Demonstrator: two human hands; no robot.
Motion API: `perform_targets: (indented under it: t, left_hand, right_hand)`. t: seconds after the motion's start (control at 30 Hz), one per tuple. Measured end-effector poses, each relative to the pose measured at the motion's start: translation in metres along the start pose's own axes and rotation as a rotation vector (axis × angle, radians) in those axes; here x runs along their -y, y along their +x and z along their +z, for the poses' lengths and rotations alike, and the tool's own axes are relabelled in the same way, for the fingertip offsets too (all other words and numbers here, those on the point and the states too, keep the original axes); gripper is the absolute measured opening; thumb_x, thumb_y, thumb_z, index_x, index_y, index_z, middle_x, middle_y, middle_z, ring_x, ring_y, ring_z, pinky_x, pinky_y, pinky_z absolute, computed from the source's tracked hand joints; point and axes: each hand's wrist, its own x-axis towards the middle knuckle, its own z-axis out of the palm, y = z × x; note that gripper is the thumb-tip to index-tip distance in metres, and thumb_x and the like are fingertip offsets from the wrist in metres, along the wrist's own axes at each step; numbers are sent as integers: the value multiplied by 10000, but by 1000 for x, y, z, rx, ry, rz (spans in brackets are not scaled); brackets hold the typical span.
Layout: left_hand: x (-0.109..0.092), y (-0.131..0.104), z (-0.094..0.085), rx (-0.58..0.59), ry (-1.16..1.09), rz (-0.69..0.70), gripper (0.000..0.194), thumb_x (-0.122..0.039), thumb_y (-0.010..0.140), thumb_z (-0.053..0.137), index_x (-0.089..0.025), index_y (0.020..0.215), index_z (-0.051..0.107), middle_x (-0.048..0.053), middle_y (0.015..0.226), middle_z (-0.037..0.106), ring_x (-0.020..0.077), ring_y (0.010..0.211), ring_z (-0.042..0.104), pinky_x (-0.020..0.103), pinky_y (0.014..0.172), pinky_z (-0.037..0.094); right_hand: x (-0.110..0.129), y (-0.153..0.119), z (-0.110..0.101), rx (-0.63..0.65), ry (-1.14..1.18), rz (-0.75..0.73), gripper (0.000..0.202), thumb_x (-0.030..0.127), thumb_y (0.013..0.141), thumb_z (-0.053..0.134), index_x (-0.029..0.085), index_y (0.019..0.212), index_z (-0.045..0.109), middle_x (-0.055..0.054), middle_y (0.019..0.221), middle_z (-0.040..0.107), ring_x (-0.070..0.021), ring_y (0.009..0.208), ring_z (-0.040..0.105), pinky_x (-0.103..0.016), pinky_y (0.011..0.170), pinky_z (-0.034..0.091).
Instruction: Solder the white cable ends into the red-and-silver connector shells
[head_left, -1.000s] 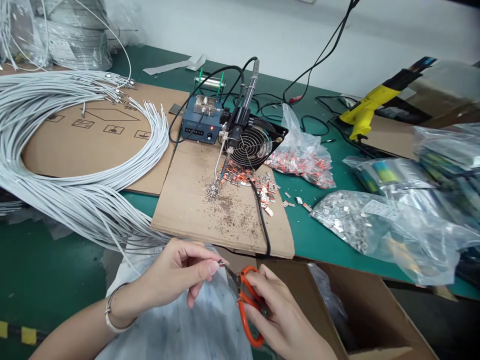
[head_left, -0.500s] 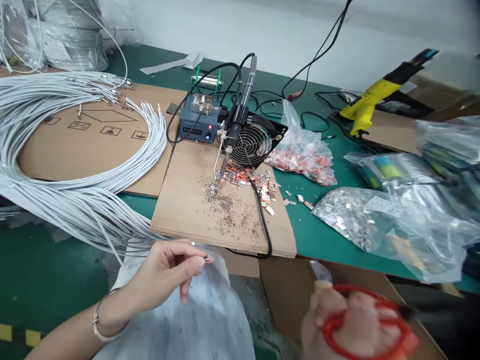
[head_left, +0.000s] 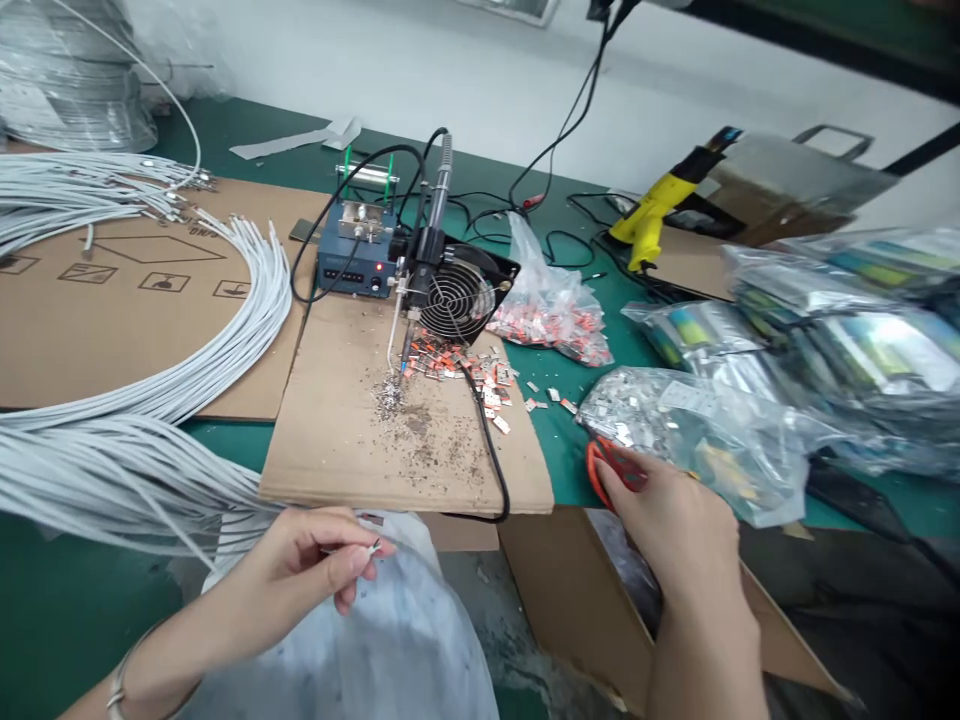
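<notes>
The left hand (head_left: 315,565) hangs over the person's lap, just in front of the bench edge. Its thumb and forefinger press together on a thin wire end (head_left: 374,547), whose pale tip with a dark point pokes out just past the two fingertips; the remaining fingers curl loosely beneath.

Over to the right, the other hand, the right hand (head_left: 679,530), reaches to the edge of the green table (head_left: 562,445). The thumb lies against the orange handles of the scissors (head_left: 592,468), which sit beneath thumb and forefinger; the other fingers are hidden from me, so I cannot tell how firmly they grip, and the blades don't show.

Just beyond the scissors slumps a clear bag (head_left: 772,490) full of small metal bits, with something yellowish showing through its right part. Farther back, beside the fan (head_left: 454,300), a second clear bag (head_left: 529,255) holds a heap of little orange-and-white pieces. More plastic bags (head_left: 870,350) at the right contain shiny silver packets. Below the table, partly behind the right forearm, an open cardboard box (head_left: 570,600) has crumpled clear plastic inside. At the far left corner, a roll of cable (head_left: 75,90) sits in plastic wrap.
</notes>
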Motion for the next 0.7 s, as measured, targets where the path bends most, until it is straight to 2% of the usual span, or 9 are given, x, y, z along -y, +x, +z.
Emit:
perform_targets:
  t: [0.07,0.13,0.2,0.27,0.4,0.53,0.6,0.7]
  left_hand:
    - [2,1,-6,20,33,-4,243,-365,815,563,-172,861,702,7,683,566,91,572,531,207,576,439]
    - [1,2,-10,12,85,-18,224,-358,815,564,-177,839,695,6,675,579,97,585,533,204,586,427]
    - [-2,4,-12,0,156,-35,220,-363,807,571,-175,808,685,12,671,594,108,593,535,204,580,416]
    - [-8,6,-14,-17,239,-42,228,-370,801,570,-171,774,679,13,629,593,117,588,532,204,558,402]
    - [-25,13,-21,-137,358,27,210,-352,757,602,-170,690,683,4,580,558,117,556,509,197,516,390]
    - [-45,28,-38,-290,420,95,178,-340,707,639,-171,656,663,-11,600,539,102,546,496,185,502,401]
    - [-53,42,-48,-265,446,58,193,-342,715,628,-160,652,637,-20,583,537,97,529,507,188,505,417]
    - [-63,67,-60,-106,438,-85,202,-338,714,623,-142,764,629,-36,556,527,93,466,509,194,446,426]
  right_hand:
    - [8,5,1,-96,30,-100,299,354,818,468,148,908,666,-146,753,675,-339,667,621,-361,496,392]
    - [22,9,1,-135,197,-228,266,335,841,443,163,860,647,-121,796,670,-297,707,618,-354,569,424]
    - [39,13,0,-49,368,-368,220,327,855,457,182,830,620,-84,784,653,-252,712,604,-332,624,436]
    - [56,20,-1,24,356,-461,175,312,858,486,183,832,601,-82,795,629,-256,752,583,-352,684,426]
    - [75,31,3,53,249,-495,98,266,831,562,169,824,577,-103,827,599,-298,807,538,-422,735,388]
    - [74,35,4,101,302,-529,63,203,827,566,185,767,558,-51,759,606,-244,739,553,-350,669,410]
    - [71,33,0,138,366,-542,75,190,838,543,194,764,557,-22,726,617,-206,690,567,-303,624,419]
    - [70,29,-8,193,608,-524,85,211,850,500,191,858,582,-17,700,627,-182,613,571,-282,568,427]
